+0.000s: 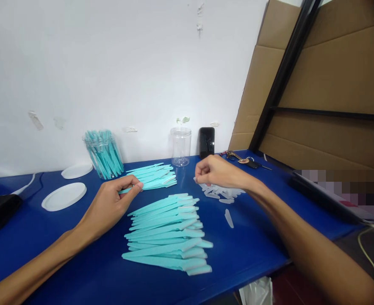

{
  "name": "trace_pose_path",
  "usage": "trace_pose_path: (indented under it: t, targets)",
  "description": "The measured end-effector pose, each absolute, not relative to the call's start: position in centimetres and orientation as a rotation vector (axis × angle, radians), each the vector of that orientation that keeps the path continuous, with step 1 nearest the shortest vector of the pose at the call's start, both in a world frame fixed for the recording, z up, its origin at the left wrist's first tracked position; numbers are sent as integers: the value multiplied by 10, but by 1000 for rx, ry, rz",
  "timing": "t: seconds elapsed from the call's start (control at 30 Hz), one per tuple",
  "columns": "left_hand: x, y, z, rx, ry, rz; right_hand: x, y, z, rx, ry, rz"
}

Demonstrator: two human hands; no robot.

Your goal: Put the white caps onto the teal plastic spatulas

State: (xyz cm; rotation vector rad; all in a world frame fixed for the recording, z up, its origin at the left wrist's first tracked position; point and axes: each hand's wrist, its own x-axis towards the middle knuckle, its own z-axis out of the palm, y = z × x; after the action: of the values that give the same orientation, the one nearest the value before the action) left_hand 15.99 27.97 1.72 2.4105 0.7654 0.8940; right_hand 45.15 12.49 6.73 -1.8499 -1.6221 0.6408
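My left hand point(118, 197) is closed in a pinch on a turquoise eyebrow razor point(151, 185), whose slim handle passes between thumb and forefinger. Beside and behind it lies a small pile of similar razors point(156, 171). Nearer me, a larger row of turquoise razors point(166, 235) is spread with the blade ends pointing right. My right hand point(214, 171) is closed over a heap of translucent white blade caps point(226, 192); a pale cap point(195, 180) shows at its fingertips. One loose cap point(229, 218) lies apart, closer to me.
A clear jar full of turquoise razors point(104, 154) stands by the wall, near two white lids point(64, 196). An empty clear jar point(181, 147) and a phone point(206, 142) stand at the back. Keys point(244, 161) lie to the right. Cardboard point(333, 76) borders the blue table point(253, 237).
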Motion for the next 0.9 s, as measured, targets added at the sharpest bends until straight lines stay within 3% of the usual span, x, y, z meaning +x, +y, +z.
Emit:
trace_pose_path:
  t: [0.37, 0.9]
  targets:
    - [161, 280, 16, 2425, 786, 883, 440, 144, 50, -1344, -1123, 901]
    - [161, 280, 16, 2426, 773, 889, 434, 147, 39, -1235, -1124, 1085]
